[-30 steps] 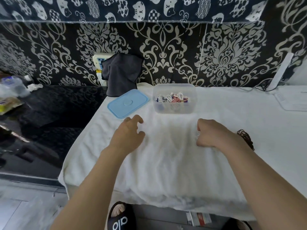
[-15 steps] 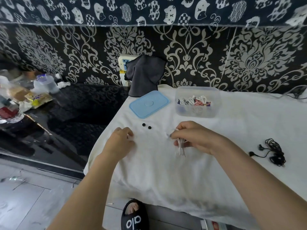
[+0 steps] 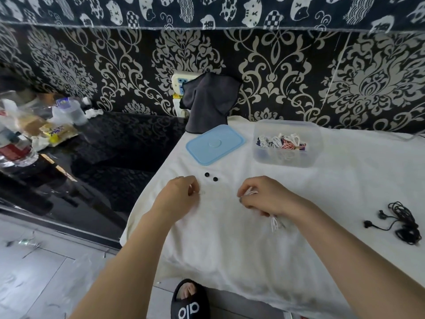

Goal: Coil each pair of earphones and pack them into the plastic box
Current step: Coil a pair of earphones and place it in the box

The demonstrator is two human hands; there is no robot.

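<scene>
Your right hand (image 3: 264, 196) grips looped white earphones (image 3: 274, 223) above the white cloth (image 3: 230, 249); your left hand (image 3: 181, 194) pinches the cord's end. The clear plastic box (image 3: 287, 143) beyond holds coiled pairs. Black earphones (image 3: 402, 223) lie far right.

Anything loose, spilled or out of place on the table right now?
Two small black ear tips lie loose on the white cloth, near the blue lid. They may have come off the black earphones tangled at the right.

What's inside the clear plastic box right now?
The plastic box holds a pile of coiled earphones, white cords with red and dark blue bits. Its frosted wall blurs the lower layer, so the count is unclear.
</scene>
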